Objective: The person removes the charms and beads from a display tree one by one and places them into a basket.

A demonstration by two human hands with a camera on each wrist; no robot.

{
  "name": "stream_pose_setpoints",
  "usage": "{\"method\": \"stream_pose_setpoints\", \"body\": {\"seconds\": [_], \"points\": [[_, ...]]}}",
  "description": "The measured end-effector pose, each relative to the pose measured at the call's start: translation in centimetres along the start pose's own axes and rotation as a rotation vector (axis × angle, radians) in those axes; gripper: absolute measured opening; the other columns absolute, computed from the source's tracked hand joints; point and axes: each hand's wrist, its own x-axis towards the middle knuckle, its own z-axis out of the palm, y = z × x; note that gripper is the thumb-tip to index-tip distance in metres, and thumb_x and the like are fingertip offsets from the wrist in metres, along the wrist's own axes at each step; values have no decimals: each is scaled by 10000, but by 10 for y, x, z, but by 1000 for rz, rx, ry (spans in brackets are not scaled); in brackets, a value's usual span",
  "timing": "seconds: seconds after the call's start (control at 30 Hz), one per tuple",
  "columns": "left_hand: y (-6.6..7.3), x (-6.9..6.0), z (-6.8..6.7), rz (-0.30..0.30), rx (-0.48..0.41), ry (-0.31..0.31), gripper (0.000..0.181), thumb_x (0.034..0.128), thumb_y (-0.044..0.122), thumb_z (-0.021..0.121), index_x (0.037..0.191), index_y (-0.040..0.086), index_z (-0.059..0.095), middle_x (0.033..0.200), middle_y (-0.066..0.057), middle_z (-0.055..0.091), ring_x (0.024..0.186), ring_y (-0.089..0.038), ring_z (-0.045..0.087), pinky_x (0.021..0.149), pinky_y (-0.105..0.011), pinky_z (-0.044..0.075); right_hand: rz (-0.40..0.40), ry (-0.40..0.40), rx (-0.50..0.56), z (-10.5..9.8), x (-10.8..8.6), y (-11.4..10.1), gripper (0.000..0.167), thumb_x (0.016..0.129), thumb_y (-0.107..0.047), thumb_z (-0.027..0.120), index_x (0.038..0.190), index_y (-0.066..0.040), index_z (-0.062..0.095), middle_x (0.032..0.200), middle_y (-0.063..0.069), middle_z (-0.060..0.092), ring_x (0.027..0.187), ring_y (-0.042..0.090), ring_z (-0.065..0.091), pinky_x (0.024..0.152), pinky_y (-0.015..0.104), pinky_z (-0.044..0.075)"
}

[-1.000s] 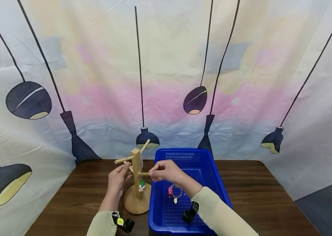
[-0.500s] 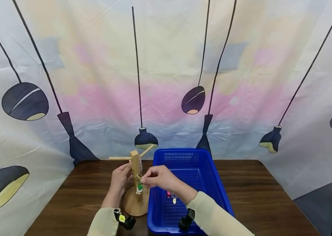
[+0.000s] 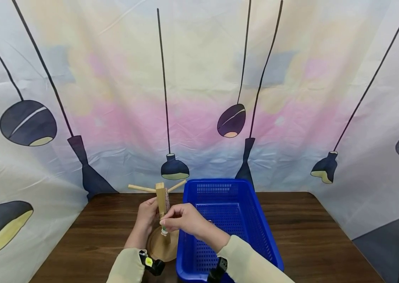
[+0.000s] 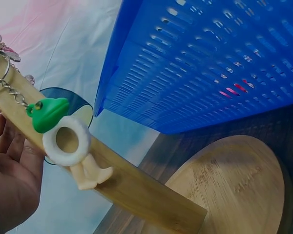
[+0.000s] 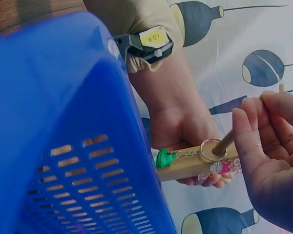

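A wooden peg stand (image 3: 160,198) with a round base stands left of the blue basket. My left hand (image 3: 147,214) grips its post from behind; fingertips show past the post in the right wrist view. With thumb and fingers my right hand (image 5: 271,151) pinches a lower peg (image 5: 224,143), covering the peg's end. Around that peg's root hangs a keychain (image 4: 49,114) with a metal ring, a green frog-like charm and a white ring with small legs. A clear-beaded bracelet with a pink charm (image 5: 219,167) hangs at the post's far side.
The blue plastic basket (image 3: 181,267) stands close to the stand's right. A pink item (image 4: 233,91) shows through its slots. Two upper pegs (image 3: 142,188) stick out sideways. Brown tabletop (image 3: 313,236) extends right, with a printed cloth behind.
The stand has turned, so the lower peg that pointed right now points toward me. My right hand has moved left and down with it; my left hand shifted slightly right.
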Motion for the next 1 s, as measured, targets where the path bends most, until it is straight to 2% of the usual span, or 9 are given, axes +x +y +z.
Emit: {"method": "stream_pose_setpoints", "body": {"seconds": [0.2, 0.33, 0.47, 0.77, 0.83, 0.9, 0.97, 1.0], "points": [[-1, 1, 3, 5, 9, 2, 354, 997, 61, 568, 720, 221, 719, 608, 120, 668, 569, -4, 602, 561, -131, 522, 0, 28, 12, 6, -1, -2, 210, 967, -58, 688, 1062, 130, 695, 1066, 265, 746, 748, 10, 682, 819, 322, 662], [-1, 0, 3, 1, 17, -6, 341, 1009, 90, 579, 734, 223, 728, 614, 122, 669, 576, -4, 606, 568, -137, 528, 6, 32, 14, 6, -2, -2, 209, 971, -61, 686, 1067, 125, 699, 1078, 262, 745, 746, 3, 676, 790, 265, 651], [-1, 1, 1, -18, 20, -23, 334, 1028, 125, 579, 752, 229, 735, 623, 124, 670, 590, -9, 612, 584, -142, 534, -2, 36, 11, 8, -2, -2, 204, 970, -58, 687, 1058, 126, 702, 1066, 268, 744, 730, 4, 668, 791, 282, 655], [-1, 0, 1, -21, 15, -42, 405, 1030, 103, 551, 681, 237, 706, 602, 122, 651, 576, -6, 586, 574, -139, 512, -5, 53, 1, 10, -1, -1, 170, 963, -50, 691, 1030, 104, 719, 1017, 263, 747, 712, 19, 650, 726, 219, 619], [-2, 0, -1, -23, 7, -39, 369, 1038, 125, 545, 722, 212, 714, 627, 114, 665, 602, -7, 603, 597, -144, 526, -1, 58, 8, 10, -1, 0, 160, 959, -41, 694, 1022, 102, 723, 1008, 255, 750, 709, 28, 651, 719, 220, 616], [-4, -2, -3, -27, -7, -34, 302, 1057, 178, 538, 833, 161, 739, 693, 109, 694, 666, 1, 640, 650, -146, 553, 3, 57, 12, 10, -2, 0, 160, 958, -38, 693, 1024, 105, 721, 1004, 258, 748, 707, 30, 650, 717, 219, 614], [-5, -4, -8, -28, -9, -34, 272, 1068, 252, 534, 1050, 78, 741, 790, 116, 721, 755, 15, 676, 723, -144, 579, 1, 50, 4, 10, -2, 0, 169, 962, -42, 688, 1032, 109, 717, 1011, 272, 743, 707, 21, 648, 722, 214, 616], [-5, -6, -11, -24, -9, -38, 330, 1072, 292, 531, 1165, 31, 710, 832, 122, 727, 795, 22, 685, 758, -143, 585, -1, 48, 2, 10, -2, 0, 175, 964, -45, 687, 1035, 112, 714, 1014, 279, 740, 705, 19, 644, 715, 204, 609]]}}
